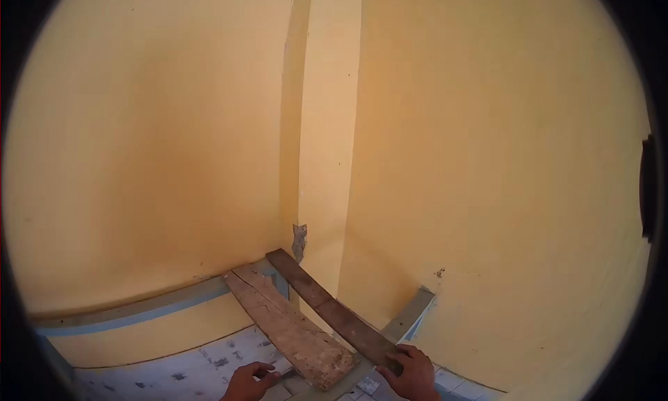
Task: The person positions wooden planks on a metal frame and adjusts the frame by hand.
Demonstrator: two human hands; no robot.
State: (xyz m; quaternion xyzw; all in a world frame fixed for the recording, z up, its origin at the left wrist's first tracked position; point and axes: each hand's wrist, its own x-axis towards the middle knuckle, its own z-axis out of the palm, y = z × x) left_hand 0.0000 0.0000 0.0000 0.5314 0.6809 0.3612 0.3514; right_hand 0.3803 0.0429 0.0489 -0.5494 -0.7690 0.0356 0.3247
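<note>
My right hand (412, 374) grips the near end of a narrow dark wooden board (334, 310), with the thumb along its left edge. The board slants away to the far left, its far end resting on a grey-blue frame (160, 307) near the wall corner. Beside it on the left lies a wider, lighter brown board (289, 324), cracked lengthwise and rough at its near end, lying across the frame. My left hand (249, 381) is left of that board's near end, thumb and fingers curled together. A thin greyish edge shows at its fingertips; what it holds is unclear.
Yellow walls (487, 157) meet behind the boards at a pillar (327, 122) with a chipped patch (299, 241). A frame rail (410, 314) juts toward the right wall. Below lies a pale tiled floor (181, 366) with dark smudges. A dark object (648, 189) sits at the right rim.
</note>
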